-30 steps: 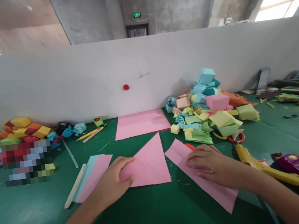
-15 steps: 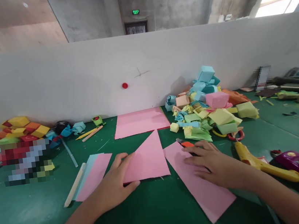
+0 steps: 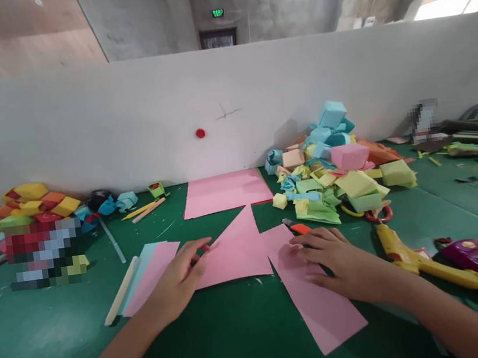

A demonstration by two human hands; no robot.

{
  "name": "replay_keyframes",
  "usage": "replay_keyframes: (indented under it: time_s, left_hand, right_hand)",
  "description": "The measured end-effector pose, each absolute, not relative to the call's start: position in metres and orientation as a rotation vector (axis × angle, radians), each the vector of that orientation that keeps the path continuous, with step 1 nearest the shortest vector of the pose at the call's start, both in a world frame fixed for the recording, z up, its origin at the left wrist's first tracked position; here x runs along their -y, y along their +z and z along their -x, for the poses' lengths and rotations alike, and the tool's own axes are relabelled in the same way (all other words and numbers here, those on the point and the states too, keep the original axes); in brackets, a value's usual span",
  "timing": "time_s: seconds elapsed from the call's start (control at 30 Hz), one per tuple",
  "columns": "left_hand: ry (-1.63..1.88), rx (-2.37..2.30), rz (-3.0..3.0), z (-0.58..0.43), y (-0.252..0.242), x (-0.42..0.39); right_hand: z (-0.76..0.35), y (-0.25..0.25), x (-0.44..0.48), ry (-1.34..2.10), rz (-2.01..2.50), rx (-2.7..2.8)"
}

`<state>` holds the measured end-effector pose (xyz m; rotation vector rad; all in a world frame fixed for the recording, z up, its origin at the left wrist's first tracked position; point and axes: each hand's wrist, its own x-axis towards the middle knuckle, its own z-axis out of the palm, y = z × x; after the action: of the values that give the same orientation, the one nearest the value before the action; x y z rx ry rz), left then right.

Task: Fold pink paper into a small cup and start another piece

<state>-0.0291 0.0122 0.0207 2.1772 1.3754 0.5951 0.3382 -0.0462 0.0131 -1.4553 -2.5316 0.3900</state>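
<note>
A pink sheet folded into a pointed shape (image 3: 237,252) lies in front of me on the green table. My left hand (image 3: 180,279) is at its left corner, fingers loosely bent and thumb over the paper; whether it presses on the sheet I cannot tell. To the right is a pink paper strip (image 3: 321,303), set at a slant. My right hand (image 3: 335,254) rests over its upper part with the fingers spread. Just beyond those fingers an orange utility knife (image 3: 301,228) shows its front end; the rest is hidden under the hand.
Pink sheets (image 3: 227,192) lie by the white partition (image 3: 125,117). Folded paper cubes (image 3: 350,156) are heaped at right, more (image 3: 31,191) at far left. A yellow glue gun (image 3: 436,270) and a purple tool (image 3: 474,262) lie right; a pale stick (image 3: 121,291) and paper strips (image 3: 157,272) lie left.
My left thumb has come up from the folded sheet's near edge to above the paper. The slanted strip's near end has swung a little left under my right hand.
</note>
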Motion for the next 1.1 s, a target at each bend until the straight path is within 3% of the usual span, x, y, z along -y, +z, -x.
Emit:
replay_keyframes:
  time_s: [0.43, 0.8, 1.1]
  left_hand:
    - [0.807, -1.54, -1.972, 0.021, 0.022, -0.012]
    - [0.939, -1.402, -1.902, -0.018, 0.019, 0.036]
    - [0.928, -1.276, -1.581, -0.01, 0.014, 0.026]
  right_hand:
    - [-0.337, 0.023, 0.045, 0.357, 1.434, 2.505]
    - [-0.312, 0.016, 0.055, 1.088, 1.378, 1.681]
    - [-0.33, 0.008, 0.048, 1.051, 1.136, 1.609]
